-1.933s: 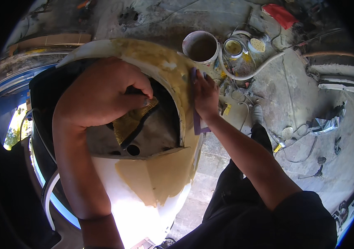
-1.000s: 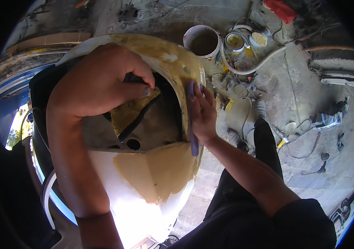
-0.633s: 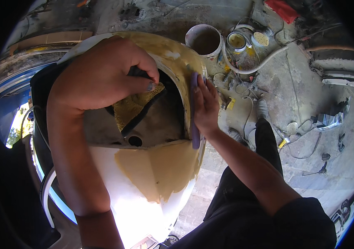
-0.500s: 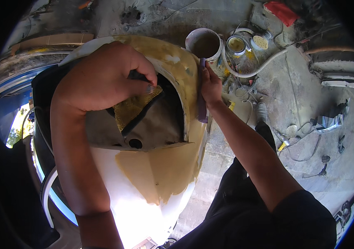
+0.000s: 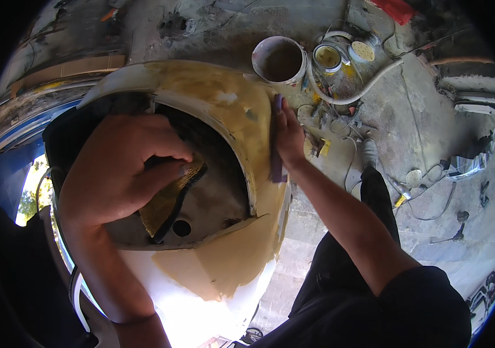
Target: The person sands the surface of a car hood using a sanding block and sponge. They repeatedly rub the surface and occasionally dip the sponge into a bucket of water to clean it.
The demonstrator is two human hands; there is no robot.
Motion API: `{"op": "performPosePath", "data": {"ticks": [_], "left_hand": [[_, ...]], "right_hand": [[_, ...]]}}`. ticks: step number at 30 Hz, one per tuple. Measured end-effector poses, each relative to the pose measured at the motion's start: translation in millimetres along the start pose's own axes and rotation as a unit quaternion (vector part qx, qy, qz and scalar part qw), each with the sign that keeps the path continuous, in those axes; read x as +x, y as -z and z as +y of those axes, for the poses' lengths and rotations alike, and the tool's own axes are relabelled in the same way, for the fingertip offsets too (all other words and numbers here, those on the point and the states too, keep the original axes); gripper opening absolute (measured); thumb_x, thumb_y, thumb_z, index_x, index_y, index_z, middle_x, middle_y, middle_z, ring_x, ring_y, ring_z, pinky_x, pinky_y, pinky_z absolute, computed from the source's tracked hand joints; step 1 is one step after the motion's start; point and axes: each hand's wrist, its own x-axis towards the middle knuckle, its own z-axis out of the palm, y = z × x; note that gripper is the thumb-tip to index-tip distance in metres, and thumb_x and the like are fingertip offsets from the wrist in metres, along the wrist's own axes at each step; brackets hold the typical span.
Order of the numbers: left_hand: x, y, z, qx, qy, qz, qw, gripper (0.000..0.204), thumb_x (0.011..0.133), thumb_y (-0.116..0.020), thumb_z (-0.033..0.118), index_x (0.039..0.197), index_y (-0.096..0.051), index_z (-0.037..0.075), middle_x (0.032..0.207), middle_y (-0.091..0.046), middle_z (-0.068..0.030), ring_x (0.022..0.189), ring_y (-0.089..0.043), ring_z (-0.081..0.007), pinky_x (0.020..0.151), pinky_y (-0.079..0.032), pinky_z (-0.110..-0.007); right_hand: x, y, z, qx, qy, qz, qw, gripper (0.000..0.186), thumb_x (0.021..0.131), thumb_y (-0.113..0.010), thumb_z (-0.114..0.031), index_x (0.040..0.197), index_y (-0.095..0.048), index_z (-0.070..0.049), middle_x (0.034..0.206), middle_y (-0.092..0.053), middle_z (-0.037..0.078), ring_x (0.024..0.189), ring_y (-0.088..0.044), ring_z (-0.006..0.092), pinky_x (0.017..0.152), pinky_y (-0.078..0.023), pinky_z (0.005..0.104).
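Observation:
Below me is a white car body panel (image 5: 134, 264) with patches of tan filler (image 5: 233, 264) around a rounded, dark-edged opening. Inside it shows a grey inner surface with a round hole (image 5: 182, 228). My left hand (image 5: 128, 159) reaches over the opening, thumb and fingers pinching a yellow, rough-textured piece with a black edge (image 5: 163, 209); its exact kind is unclear. My right hand (image 5: 290, 134) presses a long purple sanding block (image 5: 276, 139) flat along the panel's right side, fingers closed over its outer face.
On the stained concrete floor beyond the panel stand a bucket (image 5: 279, 61) and an open can (image 5: 327, 58) with a round perforated disc (image 5: 362, 51) beside it. A pale hose (image 5: 369, 87) curls around them. Cables and a yellow-tipped tool (image 5: 400, 200) lie right of my foot (image 5: 369, 153).
My left hand has moved nearer and slightly left with the yellow piece, deeper over the opening. The sanding block has slid nearer along the panel side. The view has shifted a little.

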Motion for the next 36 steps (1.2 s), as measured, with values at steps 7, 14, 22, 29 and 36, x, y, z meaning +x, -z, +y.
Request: {"op": "performPosePath", "data": {"ticks": [7, 14, 22, 29, 36], "left_hand": [[3, 1, 3, 0.003, -0.034, 0.008, 0.999, 0.019, 0.086, -0.086, -0.001, 0.104, -0.085, 0.000, 0.091, -0.075, -0.0145, 0.080, -0.077, -0.0319, 0.070, -0.056, -0.040], [2, 1, -3, 0.000, -0.048, 0.021, 0.999, 0.018, 0.086, -0.086, 0.000, 0.104, -0.084, 0.001, 0.088, -0.074, -0.0140, 0.077, -0.076, -0.0310, 0.068, -0.055, -0.040], [3, -2, -4, -0.008, -0.057, 0.045, 0.997, 0.018, 0.085, -0.087, 0.001, 0.102, -0.084, 0.002, 0.087, -0.074, -0.0135, 0.076, -0.075, -0.0319, 0.066, -0.055, -0.041], [2, 0, -3, 0.012, -0.061, 0.019, 0.998, 0.017, 0.085, -0.087, 0.002, 0.102, -0.084, 0.002, 0.087, -0.073, -0.0139, 0.076, -0.075, -0.0320, 0.066, -0.054, -0.042], [3, 3, -4, 0.008, -0.050, 0.009, 0.999, 0.020, 0.083, -0.087, 0.001, 0.103, -0.084, 0.001, 0.089, -0.074, -0.0146, 0.077, -0.075, -0.0318, 0.066, -0.055, -0.042]], "right_hand": [[-28, 4, -3, -0.098, 0.039, 0.001, 0.994, 0.056, 0.125, -0.050, -0.032, 0.172, -0.054, -0.002, 0.176, -0.054, 0.024, 0.167, -0.048, 0.0357, 0.137, -0.035, 0.0425], [-31, -1, -13, -0.137, 0.097, 0.011, 0.986, 0.053, 0.123, -0.051, -0.031, 0.168, -0.060, -0.003, 0.170, -0.059, 0.027, 0.162, -0.052, 0.0433, 0.130, -0.040, 0.0512], [35, -7, -6, 0.037, -0.006, 0.018, 0.999, 0.053, 0.124, -0.050, -0.030, 0.171, -0.056, -0.005, 0.166, -0.067, 0.020, 0.155, -0.063, 0.0310, 0.128, -0.046, 0.0395], [-6, -9, -14, -0.067, 0.098, 0.041, 0.992, 0.051, 0.124, -0.050, -0.033, 0.164, -0.066, -0.005, 0.168, -0.064, 0.022, 0.160, -0.055, 0.0416, 0.132, -0.038, 0.0506], [14, -5, -24, -0.048, 0.054, 0.009, 0.997, 0.056, 0.125, -0.051, -0.034, 0.170, -0.057, -0.002, 0.172, -0.059, 0.023, 0.164, -0.053, 0.0352, 0.136, -0.037, 0.0406]]}}
